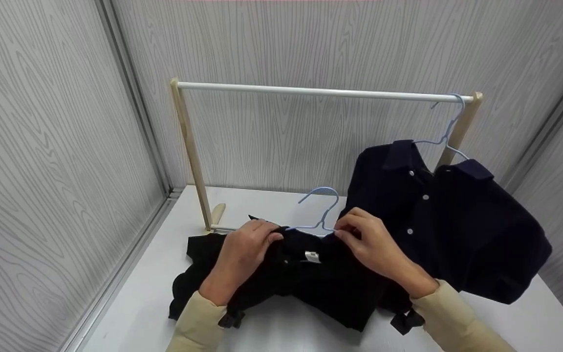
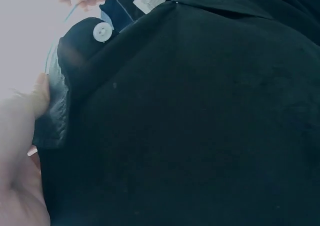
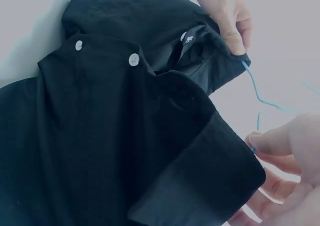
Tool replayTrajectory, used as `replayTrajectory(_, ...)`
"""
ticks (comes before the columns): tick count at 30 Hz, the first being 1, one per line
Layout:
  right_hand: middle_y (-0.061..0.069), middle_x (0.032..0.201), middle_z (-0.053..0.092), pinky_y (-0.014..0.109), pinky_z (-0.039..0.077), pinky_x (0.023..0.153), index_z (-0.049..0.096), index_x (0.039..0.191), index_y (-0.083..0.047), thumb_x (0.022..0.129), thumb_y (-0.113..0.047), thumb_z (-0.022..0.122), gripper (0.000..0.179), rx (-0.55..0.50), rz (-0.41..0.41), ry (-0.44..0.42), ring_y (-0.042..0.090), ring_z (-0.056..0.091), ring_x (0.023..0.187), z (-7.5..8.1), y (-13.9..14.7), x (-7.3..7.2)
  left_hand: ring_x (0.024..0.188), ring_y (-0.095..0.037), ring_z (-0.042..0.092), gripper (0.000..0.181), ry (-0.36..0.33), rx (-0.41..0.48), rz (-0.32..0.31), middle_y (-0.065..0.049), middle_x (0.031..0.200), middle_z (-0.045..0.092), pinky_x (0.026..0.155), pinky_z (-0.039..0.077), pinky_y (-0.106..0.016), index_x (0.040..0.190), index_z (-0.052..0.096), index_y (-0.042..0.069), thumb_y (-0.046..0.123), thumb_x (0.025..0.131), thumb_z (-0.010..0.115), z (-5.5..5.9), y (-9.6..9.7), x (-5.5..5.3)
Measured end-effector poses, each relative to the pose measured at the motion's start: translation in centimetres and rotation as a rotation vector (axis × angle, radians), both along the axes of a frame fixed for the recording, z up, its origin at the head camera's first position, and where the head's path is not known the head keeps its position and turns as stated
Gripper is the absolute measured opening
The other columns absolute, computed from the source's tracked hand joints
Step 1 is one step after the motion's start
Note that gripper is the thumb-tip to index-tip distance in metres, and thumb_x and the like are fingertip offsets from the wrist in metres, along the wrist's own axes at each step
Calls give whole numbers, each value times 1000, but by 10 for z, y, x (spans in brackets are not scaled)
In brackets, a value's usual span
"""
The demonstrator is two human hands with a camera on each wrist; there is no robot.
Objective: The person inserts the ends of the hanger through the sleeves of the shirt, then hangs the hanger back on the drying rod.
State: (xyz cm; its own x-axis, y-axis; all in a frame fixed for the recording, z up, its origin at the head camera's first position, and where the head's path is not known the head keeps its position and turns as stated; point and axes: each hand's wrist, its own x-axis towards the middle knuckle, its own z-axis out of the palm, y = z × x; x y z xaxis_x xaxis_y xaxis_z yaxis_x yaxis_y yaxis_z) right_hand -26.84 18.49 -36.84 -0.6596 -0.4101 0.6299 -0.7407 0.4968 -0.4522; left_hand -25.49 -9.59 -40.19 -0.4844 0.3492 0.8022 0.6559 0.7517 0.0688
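Observation:
A black button shirt (image 1: 320, 288) lies spread on the white table with a white label inside its neck. A blue wire hanger (image 1: 329, 208) sits in the neck opening, hook up, its arms running under the collar on both sides. My left hand (image 1: 246, 247) grips the collar between thumb and fingers, where one hanger arm goes into the cloth. With thumb and forefinger my right hand (image 1: 377, 244) pinches the other hanger arm at the collar's edge; its remaining fingers (image 3: 277, 183) lie behind the collar (image 3: 210, 176). The hanger's ends are hidden in the shirt.
A rack with a white rail (image 1: 281, 89) and wooden posts (image 1: 191, 146) stands behind the shirt. At the rail's right end a dark navy shirt (image 1: 472, 220) hangs on another blue hanger (image 1: 450, 129), close beside my right hand. Grey wood-grain panels (image 1: 271, 39) enclose the table (image 1: 130, 293).

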Motion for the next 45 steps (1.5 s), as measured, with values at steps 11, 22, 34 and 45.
replayTrajectory(11, -3, 90, 61, 19, 51, 70, 71, 87, -8, 87, 0, 72, 8, -32, -11, -7, 6, 60, 79, 9, 3, 0, 75, -15, 64, 9, 62, 89, -22, -2, 79, 66, 69, 55, -27, 90, 70, 8, 17, 89, 72, 6, -11, -5)
replayTrajectory(22, -4, 100, 62, 26, 48, 82, 67, 111, -11, 101, -18, 57, 16, 25, -75, -164, 9, 57, 89, 11, 15, -2, 78, -17, 66, 9, 57, 164, -16, -3, 81, 69, 72, 56, -30, 90, 72, 7, 15, 91, 69, 12, -19, -16)
replayTrajectory(34, -1, 100, 70, 26, 50, 79, 70, 108, -10, 100, -6, 55, 17, 36, -68, -179, 10, 61, 87, 14, 34, -5, 82, -20, 68, 12, -9, 257, -16, -6, 83, 71, 75, 55, -35, 91, 73, 5, 17, 91, 69, 12, -24, -27)
replayTrajectory(45, -5, 78, 62, 21, 44, 65, 68, 93, -9, 95, -4, 63, 7, -23, -155, -15, 7, 53, 68, 13, 41, -9, 94, -20, 68, 20, -164, 248, -55, -5, 96, 73, 84, 55, -37, 103, 72, 6, 22, 96, 63, 3, -25, -35)
